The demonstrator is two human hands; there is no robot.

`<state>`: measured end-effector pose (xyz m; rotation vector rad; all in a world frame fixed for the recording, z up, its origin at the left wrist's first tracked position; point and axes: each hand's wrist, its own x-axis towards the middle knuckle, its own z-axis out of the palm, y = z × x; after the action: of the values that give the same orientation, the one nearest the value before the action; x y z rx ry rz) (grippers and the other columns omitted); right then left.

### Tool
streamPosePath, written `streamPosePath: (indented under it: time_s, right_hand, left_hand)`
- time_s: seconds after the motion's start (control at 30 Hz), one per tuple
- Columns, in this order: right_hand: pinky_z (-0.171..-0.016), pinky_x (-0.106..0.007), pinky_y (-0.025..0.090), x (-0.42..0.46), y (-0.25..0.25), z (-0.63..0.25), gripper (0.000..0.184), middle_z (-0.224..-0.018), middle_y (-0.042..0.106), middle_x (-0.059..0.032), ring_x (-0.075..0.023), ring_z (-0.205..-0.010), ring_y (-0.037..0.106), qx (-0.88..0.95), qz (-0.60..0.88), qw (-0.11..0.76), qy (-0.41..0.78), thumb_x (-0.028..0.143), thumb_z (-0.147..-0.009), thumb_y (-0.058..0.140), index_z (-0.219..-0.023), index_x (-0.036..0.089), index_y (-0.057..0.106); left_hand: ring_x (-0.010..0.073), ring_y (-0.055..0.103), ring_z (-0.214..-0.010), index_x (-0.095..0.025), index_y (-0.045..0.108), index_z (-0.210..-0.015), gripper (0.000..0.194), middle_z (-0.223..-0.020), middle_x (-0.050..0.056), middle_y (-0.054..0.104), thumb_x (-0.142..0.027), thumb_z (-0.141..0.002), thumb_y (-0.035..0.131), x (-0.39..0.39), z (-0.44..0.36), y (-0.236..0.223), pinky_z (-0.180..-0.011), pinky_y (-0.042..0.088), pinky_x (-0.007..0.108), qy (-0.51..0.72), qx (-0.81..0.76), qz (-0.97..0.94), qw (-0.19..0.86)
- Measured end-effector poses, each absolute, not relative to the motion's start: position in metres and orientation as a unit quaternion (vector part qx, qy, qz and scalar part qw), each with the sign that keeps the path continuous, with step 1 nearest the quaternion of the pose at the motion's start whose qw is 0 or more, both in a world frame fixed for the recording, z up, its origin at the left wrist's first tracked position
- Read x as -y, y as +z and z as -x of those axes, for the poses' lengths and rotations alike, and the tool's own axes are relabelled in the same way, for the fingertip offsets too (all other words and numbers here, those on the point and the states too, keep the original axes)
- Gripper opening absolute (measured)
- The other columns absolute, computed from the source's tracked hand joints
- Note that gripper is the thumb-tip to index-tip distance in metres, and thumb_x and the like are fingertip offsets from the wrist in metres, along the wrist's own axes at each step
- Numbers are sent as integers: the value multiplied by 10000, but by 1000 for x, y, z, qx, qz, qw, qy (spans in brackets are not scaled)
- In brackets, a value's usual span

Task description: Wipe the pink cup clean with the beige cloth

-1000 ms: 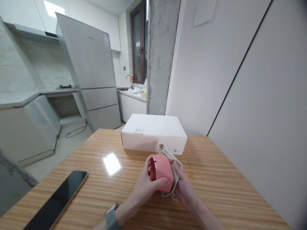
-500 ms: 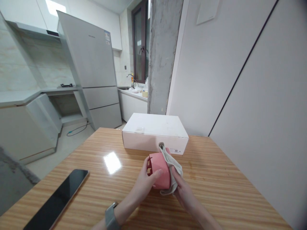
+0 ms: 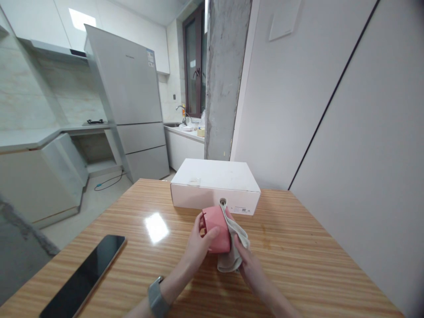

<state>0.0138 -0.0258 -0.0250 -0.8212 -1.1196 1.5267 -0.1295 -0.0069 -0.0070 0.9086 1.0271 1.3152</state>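
Observation:
My left hand (image 3: 198, 247) grips a pink plastic cup-like container (image 3: 217, 229), tipped on its side with its opening facing left. My right hand (image 3: 249, 265) presses a light grey cloth (image 3: 233, 247) against the container's right side and base. Both hands hover just above the wooden table (image 3: 298, 265), near its middle. A grey watch (image 3: 156, 300) sits on my left wrist.
A white flat cardboard box (image 3: 215, 185) lies just behind the hands. A dark phone (image 3: 84, 276) rests face up at the table's left. A grey wall runs along the right; a fridge (image 3: 129, 101) and kitchen counters stand beyond the table.
The pink container has turned in my left hand and shifted slightly away from me, while the cloth slid lower along its right side.

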Motion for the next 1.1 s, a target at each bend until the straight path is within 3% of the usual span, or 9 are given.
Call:
streamPosePath:
  time_s: [0.13,0.23,0.4,0.5,0.6,0.67,0.73,0.9,1.1]
  right_hand:
    - [-1181,-430,35,34,-20,-18,487,-1529,319,34,-196,-1452,103,632,338,462,522,480,-908,495,-1371,337,452]
    - [-1178,-450,27,37,-9,-19,477,-1585,123,65,-199,-1457,28,753,320,411,402,400,-971,369,-1442,362,308]
    - [-1181,-461,56,29,1,-24,485,-1573,199,35,-201,-1446,142,838,280,376,279,298,-981,340,-1459,345,274]
    - [-1176,-469,118,26,9,-32,482,-1546,282,0,-215,-1429,216,810,284,393,331,319,-967,371,-1447,301,326]
    - [-1167,-475,157,27,17,-48,458,-1450,454,-52,-269,-1384,325,671,361,453,463,405,-877,561,-1305,241,550]
    - [-1140,-454,249,29,22,-67,419,-1310,601,-82,-298,-1321,428,467,452,519,556,483,-783,662,-1105,216,682]
    - [-1043,-504,392,32,26,-93,484,-1187,678,-127,-331,-1208,550,392,483,523,583,596,-821,540,-1031,189,695]
    - [-973,-440,461,59,30,-154,466,-992,748,-136,-286,-1078,649,239,446,430,748,548,-874,468,-937,154,710]
    - [-988,-430,446,97,11,-173,502,-1046,726,-179,-311,-1074,646,196,466,316,803,537,-850,500,-977,99,710]
  left_hand:
    - [249,683,-816,-112,537,-1208,571,-999,145,695,-506,-795,557,3,132,-4,-633,558,325,493,-371,-237,750]
    - [260,693,-730,-116,542,-1232,611,-932,135,719,-574,-834,474,6,139,2,-591,575,389,460,-324,-172,809]
    - [254,691,-694,-111,564,-1213,675,-893,133,729,-644,-810,469,6,150,3,-581,575,375,429,-224,-155,861]
    - [273,697,-725,-108,567,-1195,685,-898,151,726,-660,-802,466,4,154,3,-599,569,361,423,-228,-167,861]
    - [285,693,-818,-109,563,-1174,724,-963,171,711,-702,-769,470,2,157,5,-626,562,325,414,-224,-152,869]
    - [283,689,-848,-127,559,-1157,731,-998,162,701,-726,-746,477,1,159,7,-626,559,307,403,-219,-143,877]
    - [278,690,-839,-137,557,-1139,709,-989,151,700,-723,-746,480,1,159,8,-631,557,308,405,-233,-152,871]
    - [266,698,-758,-127,567,-1114,678,-892,137,711,-706,-784,445,2,156,7,-642,557,345,407,-279,-217,842]
    - [246,691,-709,-108,582,-1097,699,-858,126,710,-714,-803,397,5,148,2,-616,557,345,374,-292,-246,845]
